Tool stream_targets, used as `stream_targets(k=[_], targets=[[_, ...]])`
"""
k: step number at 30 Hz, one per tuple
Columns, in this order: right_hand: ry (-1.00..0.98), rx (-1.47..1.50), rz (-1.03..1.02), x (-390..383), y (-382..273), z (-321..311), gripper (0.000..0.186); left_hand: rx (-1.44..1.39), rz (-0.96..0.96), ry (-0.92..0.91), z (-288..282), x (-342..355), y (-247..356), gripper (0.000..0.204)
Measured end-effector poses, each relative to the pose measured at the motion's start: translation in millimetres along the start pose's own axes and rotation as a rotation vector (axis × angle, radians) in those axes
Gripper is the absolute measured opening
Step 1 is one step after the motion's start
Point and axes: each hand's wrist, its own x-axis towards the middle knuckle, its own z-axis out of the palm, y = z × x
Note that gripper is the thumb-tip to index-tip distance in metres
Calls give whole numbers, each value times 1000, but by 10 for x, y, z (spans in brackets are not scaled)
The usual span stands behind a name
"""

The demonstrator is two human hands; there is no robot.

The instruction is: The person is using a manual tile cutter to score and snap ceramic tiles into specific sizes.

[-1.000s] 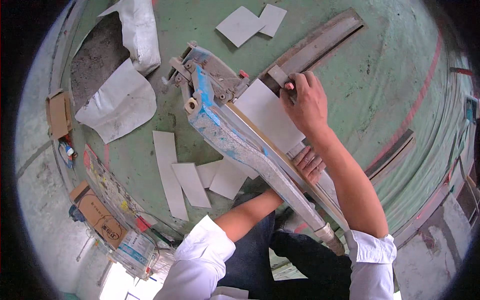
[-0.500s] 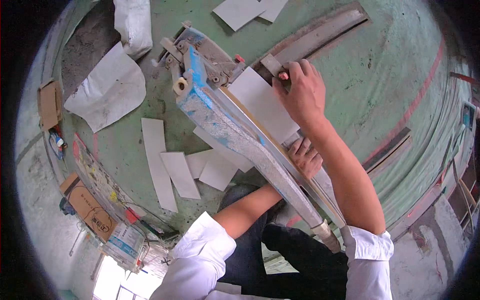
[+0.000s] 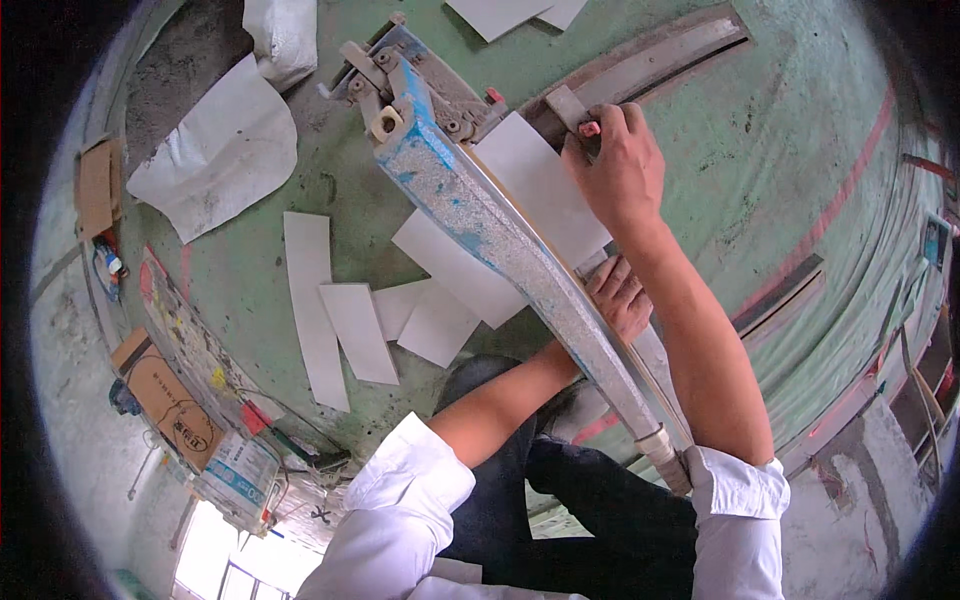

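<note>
A long tile cutter with a worn blue-and-silver beam lies slantwise before me. Under the beam, a white tile rests on its bed. With bent fingers and thumb, my right hand grips a small red knob on the metal stop by the tile's far right edge. Passing beneath the beam, my left hand lies at the tile's near edge, fingers stretched forward and slightly bent. The beam hides part of my left wrist. Near my right elbow is the pale end of the cutter's handle.
Several white tile pieces lie on the green floor covering left of the cutter. More tiles are at the far edge. A curved metal arm reaches to the far right. White sheeting and a cardboard box stand at left.
The whole view has shifted slightly, with the cutter now a little farther up and right in the picture. Both hands keep their places on the knob and by the tile.
</note>
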Motion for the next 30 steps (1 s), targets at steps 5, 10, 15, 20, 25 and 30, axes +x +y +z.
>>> stream_targets(k=[5, 10, 15, 20, 25, 30], targets=[[15, -7, 0, -20, -9, 3, 24, 1, -3, 7, 12, -27, -7, 38], [44, -60, -63, 11, -6, 3, 21, -21, -28, -2, -30, -52, 12, 36], [43, -75, -67, -3, 50, -4, 20, 9, -19, -17, -59, -38, 46, 34], [45, -102, -78, 13, 11, 13, 20, 35, -21, -9, -40, -49, -12, 29], [69, -80, -91, 15, 57, 28, 19, 43, -7, 13, -21, -33, -1, 22], [67, -92, -91, 25, 47, 38, 20, 23, -10, 35, -24, -21, -6, 23]])
